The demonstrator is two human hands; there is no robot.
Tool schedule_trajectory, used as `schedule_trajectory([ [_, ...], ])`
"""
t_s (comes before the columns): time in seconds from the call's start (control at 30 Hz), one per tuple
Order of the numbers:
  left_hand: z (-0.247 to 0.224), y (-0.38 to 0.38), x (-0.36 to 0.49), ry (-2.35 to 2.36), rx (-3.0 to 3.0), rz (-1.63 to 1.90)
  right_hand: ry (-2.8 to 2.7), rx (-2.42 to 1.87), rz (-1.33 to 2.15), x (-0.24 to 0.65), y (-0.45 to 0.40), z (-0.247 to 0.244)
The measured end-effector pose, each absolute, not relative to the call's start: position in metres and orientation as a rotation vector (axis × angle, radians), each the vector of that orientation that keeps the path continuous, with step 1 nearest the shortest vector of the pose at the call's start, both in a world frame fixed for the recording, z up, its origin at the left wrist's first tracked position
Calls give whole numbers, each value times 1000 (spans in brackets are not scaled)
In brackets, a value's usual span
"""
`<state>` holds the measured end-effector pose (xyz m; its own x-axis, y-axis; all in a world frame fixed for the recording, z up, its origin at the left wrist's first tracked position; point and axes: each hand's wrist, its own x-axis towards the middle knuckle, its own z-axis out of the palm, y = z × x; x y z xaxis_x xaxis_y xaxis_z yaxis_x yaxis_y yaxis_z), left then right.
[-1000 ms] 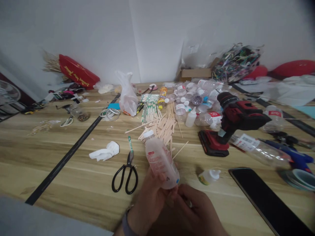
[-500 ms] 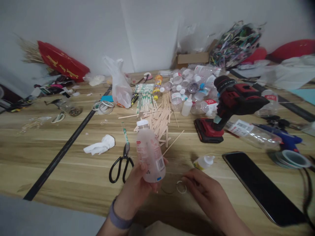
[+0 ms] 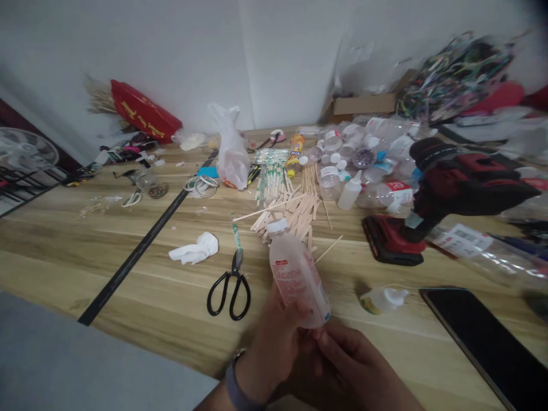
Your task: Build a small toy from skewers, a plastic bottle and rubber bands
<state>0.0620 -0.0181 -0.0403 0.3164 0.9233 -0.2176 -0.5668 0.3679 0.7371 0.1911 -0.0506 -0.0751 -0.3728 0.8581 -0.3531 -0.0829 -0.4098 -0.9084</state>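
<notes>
A frosted plastic bottle (image 3: pixel 295 274) with a white cap and pink-red print tilts up and to the left in front of me. My left hand (image 3: pixel 278 331) is wrapped around its lower part, a grey-purple band on the wrist. Close under the bottle's base, my right hand (image 3: pixel 342 348) has thumb and fingers pinched together, touching or nearly touching the left fingers. What sits in that pinch is hidden. Black-handled scissors (image 3: pixel 231 285) lie left of the bottle, their tips by a green-and-white paper strip (image 3: pixel 237 235). A small glue bottle (image 3: pixel 381 301) lies to the right.
Wooden sticks (image 3: pixel 295 211) are heaped behind the bottle. Farther back are clear plastic bottles (image 3: pixel 363 137) and a white plastic bag (image 3: pixel 231 148). A red-black cordless drill (image 3: pixel 432 200) stands at right, near a phone (image 3: pixel 483 337). Crumpled tissue (image 3: pixel 194 249) lies left.
My view has turned left, shifting the table's things rightward. My right hand, earlier apart with a thin, pale loop at its fingertips, has come to the bottle's base. The bottle leans more.
</notes>
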Motion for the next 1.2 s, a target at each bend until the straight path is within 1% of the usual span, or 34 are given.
schedule_trajectory([
  [0.1,-41,-20,59,659,572,1081,-1195,-1163,1823,199,-53,-78],
  [0.23,-41,-26,54,602,559,1054,-1291,-1292,1430,211,-47,-66],
  [0.3,-41,-30,52,592,571,1013,-1273,-1296,1317,213,-40,-56],
  [0.43,-41,-35,47,598,571,974,-1423,-1159,1413,211,-29,-44],
  [0.57,-38,-36,41,566,588,975,-1556,-1275,1356,221,-31,-44],
  [0.67,-39,-37,37,550,511,966,-1345,-1378,1268,237,-37,-46],
  [0.77,-42,-38,35,534,459,907,-1068,-1384,1223,248,-40,-45],
  [0.83,-43,-38,34,512,437,869,-1013,-1377,1204,249,-41,-44],
  [0.93,-42,-37,34,474,430,854,-1011,-1390,1239,240,-40,-47],
  [1.2,-44,-35,40,318,362,868,-945,-1214,1648,203,-39,-68],
])
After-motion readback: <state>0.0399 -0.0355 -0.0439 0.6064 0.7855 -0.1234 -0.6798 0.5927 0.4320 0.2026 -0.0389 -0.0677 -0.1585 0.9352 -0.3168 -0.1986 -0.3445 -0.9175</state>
